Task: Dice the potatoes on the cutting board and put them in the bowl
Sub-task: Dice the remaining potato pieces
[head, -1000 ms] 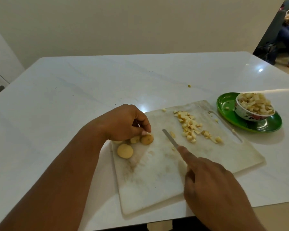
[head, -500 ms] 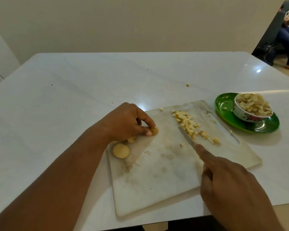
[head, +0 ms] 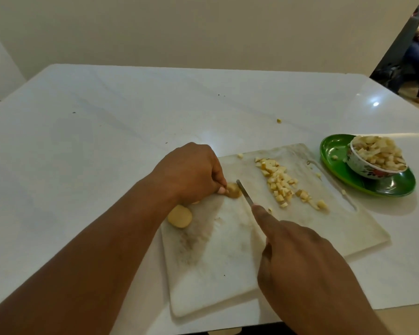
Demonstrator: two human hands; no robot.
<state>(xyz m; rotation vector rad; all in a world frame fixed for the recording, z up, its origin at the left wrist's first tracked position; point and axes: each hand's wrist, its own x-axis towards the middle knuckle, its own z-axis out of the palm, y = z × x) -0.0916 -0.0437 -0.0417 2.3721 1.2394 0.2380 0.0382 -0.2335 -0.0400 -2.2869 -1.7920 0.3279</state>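
White marble table (head: 131, 131) carries the cutting board (head: 228, 262), where the left hand (head: 191, 172) pinches a potato piece (head: 233, 190) against the right hand (head: 307, 269)'s gripped knife (head: 244, 192) — dice (head: 279, 180) piled far right, bowl (head: 377, 159) nearly heaped, one slice (head: 179, 216) left.

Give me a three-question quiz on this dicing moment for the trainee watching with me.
1. True or false: the bowl stands on the green plate.
2. Which hand holds the knife? A: left hand. B: right hand.
3. Fill in: the pile of diced potato lies on the ___.

Key
1. True; it is heaped with dice.
2. B; the left hand pinches a potato piece beside the blade.
3. Cutting board; another round slice lies near its left edge.
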